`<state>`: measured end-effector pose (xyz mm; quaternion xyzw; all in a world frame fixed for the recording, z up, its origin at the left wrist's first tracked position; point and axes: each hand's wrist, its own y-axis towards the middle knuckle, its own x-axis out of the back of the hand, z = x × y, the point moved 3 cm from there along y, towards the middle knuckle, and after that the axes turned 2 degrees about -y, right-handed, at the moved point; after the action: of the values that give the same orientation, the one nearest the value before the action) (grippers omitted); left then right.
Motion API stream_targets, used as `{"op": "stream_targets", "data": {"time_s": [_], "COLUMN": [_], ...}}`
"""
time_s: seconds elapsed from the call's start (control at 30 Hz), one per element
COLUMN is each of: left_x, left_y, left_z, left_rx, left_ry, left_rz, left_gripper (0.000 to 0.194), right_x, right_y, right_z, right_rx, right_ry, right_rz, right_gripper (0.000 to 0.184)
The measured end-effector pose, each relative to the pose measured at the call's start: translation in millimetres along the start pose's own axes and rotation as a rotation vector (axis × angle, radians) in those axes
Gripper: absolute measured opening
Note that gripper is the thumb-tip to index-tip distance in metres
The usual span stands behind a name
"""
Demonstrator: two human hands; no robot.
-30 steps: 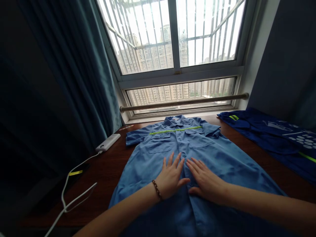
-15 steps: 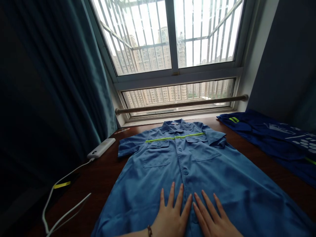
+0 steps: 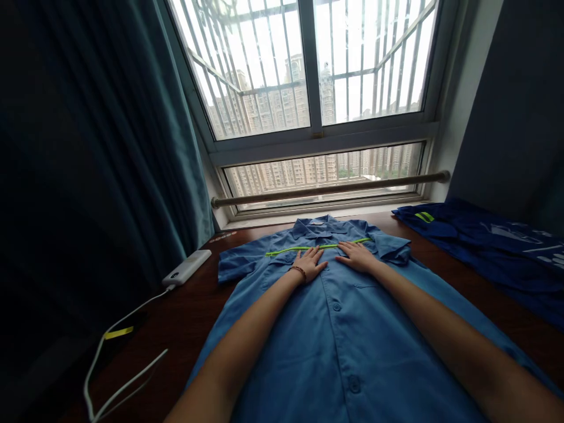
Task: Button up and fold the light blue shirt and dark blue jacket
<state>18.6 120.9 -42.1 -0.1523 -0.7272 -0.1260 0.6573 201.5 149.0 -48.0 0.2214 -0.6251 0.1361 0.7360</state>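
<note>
A blue short-sleeved work shirt (image 3: pixel 299 346) lies spread front up, its collar toward the window and its buttons running down the middle. Across its chest runs a yellow-green stripe (image 3: pixel 282 251). My left hand (image 3: pixel 310 264), with a bracelet at the wrist, rests flat on the chest left of the button line, fingertips at the stripe. To the right of that line, my right hand (image 3: pixel 356 257) lies flat too, its fingers over the stripe. Both hands are open and hold nothing. The chest pockets are partly covered by my hands and forearms.
On the brown wooden surface (image 3: pixel 185 317), a white power bank (image 3: pixel 187 268) with a white cable (image 3: pixel 132 313) lies at left. A dark blue garment (image 3: pixel 476 247) is at right. Behind stand a barred window, a horizontal rail (image 3: pixel 330 190) and a blue curtain (image 3: pixel 176 153).
Both hands have slid from the lower front of the shirt up to its chest, away from me. The shirt stays spread in the same place.
</note>
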Motion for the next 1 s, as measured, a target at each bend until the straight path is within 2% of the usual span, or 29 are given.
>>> {"op": "stream_targets", "data": {"time_s": [0.1, 0.23, 0.3, 0.37, 0.43, 0.53, 0.6, 0.7, 0.77, 0.9, 0.97, 1.0], "left_x": [-2.8, -4.1, -5.7, -7.1, -7.8, -7.1, -6.1, -4.9, -4.6, -5.2, -5.8, -6.0], "left_y": [2.7, -3.1, -7.8, -12.1, -14.7, -15.8, -15.9, -16.2, -16.4, -15.7, -15.3, -15.0], "left_z": [9.7, 10.6, 10.2, 10.1, 10.1, 9.1, 8.1, 6.8, 6.2, 6.0, 6.3, 6.5], "left_rx": [-0.019, 0.007, 0.001, -0.003, 0.003, 0.010, 0.015, 0.028, 0.031, 0.031, 0.028, 0.024], "left_ry": [0.005, 0.005, -0.003, -0.016, -0.031, -0.049, -0.049, -0.044, -0.041, -0.030, -0.030, -0.033], "left_rz": [-0.016, -0.043, -0.066, -0.084, -0.091, -0.102, -0.107, -0.104, -0.103, -0.113, -0.120, -0.123], "left_gripper": [0.061, 0.061, 0.061, 0.061, 0.061, 0.060, 0.058, 0.056, 0.055, 0.054, 0.054, 0.054], "right_x": [-2.6, 11.5, 19.8, 27.7, 32.6, 37.1, 41.4, 48.2, 50.8, 59.3, 72.2, 81.0], "right_y": [3.5, -0.5, -7.4, -18.7, -31.5, -46.9, -54.6, -65.5, -72.1, -74.9, -69.9, -65.8], "right_z": [-12.3, -27.8, -45.1, -68.4, -94.2, -134.6, -159.3, -189.7, -204.8, -214.5, -201.0, -187.7], "right_rx": [0.048, 0.023, -0.161, -0.458, -0.750, -1.064, -1.167, -1.233, -1.238, -1.156, -1.062, -0.971], "right_ry": [0.029, 0.038, -0.058, -0.179, -0.216, -0.056, 0.078, 0.184, 0.267, 0.358, 0.343, 0.326], "right_rz": [-0.090, -0.157, -0.265, -0.415, -0.490, -0.446, -0.382, -0.317, -0.368, -0.571, -0.748, -0.856], "right_gripper": [0.059, 0.052, 0.046, 0.040, 0.044, 0.065, 0.063, 0.046, 0.038, 0.036, 0.035, 0.033]}}
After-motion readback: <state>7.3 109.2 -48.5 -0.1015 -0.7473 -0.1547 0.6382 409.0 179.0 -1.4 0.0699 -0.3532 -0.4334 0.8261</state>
